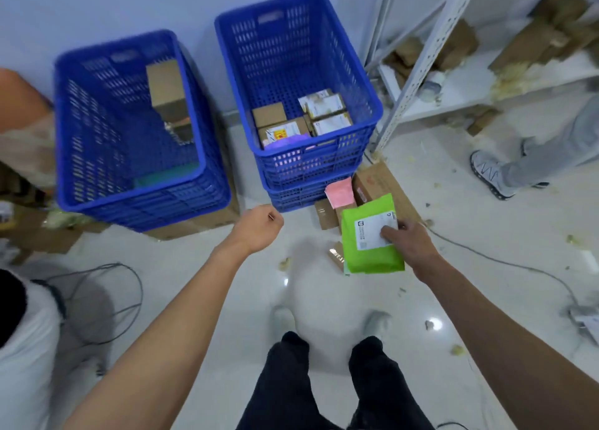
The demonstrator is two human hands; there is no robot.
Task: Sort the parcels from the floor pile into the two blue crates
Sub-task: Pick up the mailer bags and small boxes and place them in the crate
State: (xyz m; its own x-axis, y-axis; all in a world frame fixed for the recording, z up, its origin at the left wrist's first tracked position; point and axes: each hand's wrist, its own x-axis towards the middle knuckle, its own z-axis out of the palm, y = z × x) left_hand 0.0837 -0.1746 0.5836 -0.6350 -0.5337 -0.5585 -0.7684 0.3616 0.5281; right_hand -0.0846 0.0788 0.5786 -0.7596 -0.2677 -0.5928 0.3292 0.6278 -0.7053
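Two blue crates stood on the floor: the left crate [129, 131] held one brown box [165, 89], the right crate [298, 82] several parcels. The right hand [411, 241] gripped a green parcel [369, 235]; the left hand [259, 228] was fisted, empty.

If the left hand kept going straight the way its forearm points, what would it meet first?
The left hand, a loose empty fist, aims up and right. Likely first contact: the lower front wall of the right crate. Depth is unclear, so it could fall short over bare floor.
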